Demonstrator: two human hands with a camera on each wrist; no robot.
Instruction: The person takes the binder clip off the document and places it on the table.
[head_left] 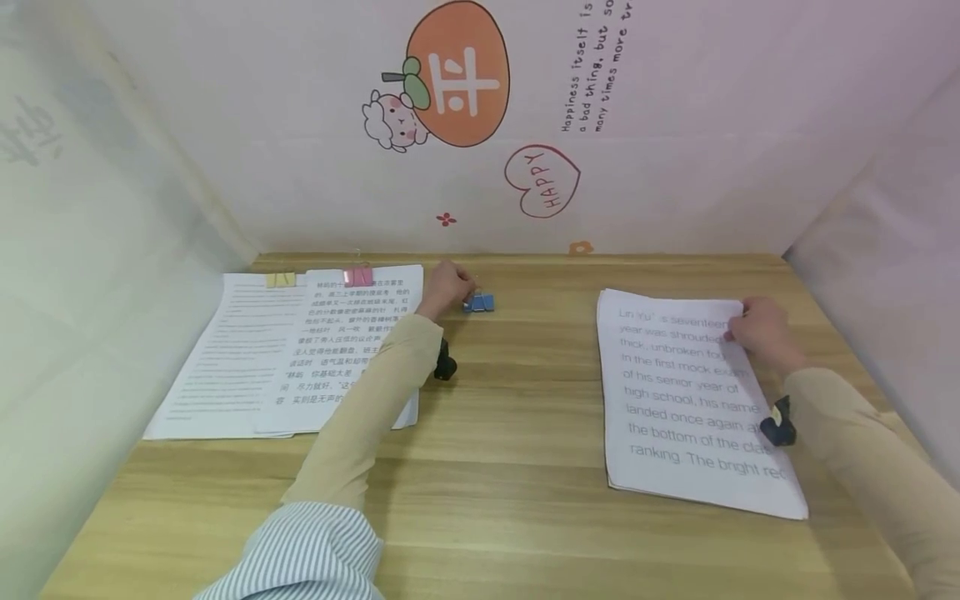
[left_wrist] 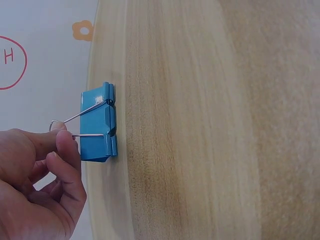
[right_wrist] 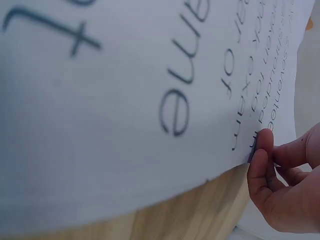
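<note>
A blue binder clip (left_wrist: 95,120) is pinched by its wire handle between the thumb and fingers of my left hand (left_wrist: 47,175), close to the back edge of the table. In the head view the left hand (head_left: 447,290) is just left of the clip (head_left: 480,303). My right hand (head_left: 763,332) pinches the right edge of a stack of printed English sheets (head_left: 675,392), near its upper right corner. The right wrist view shows the thumb and fingers of this hand (right_wrist: 285,180) on the paper's edge (right_wrist: 125,150).
On the left of the wooden table (head_left: 510,483) lie two overlapping paper stacks. A yellow binder clip (head_left: 281,280) is on the left one (head_left: 217,358), a pink binder clip (head_left: 358,276) on the Chinese-text one (head_left: 337,325). A printed white covering (head_left: 300,167) rises behind the table.
</note>
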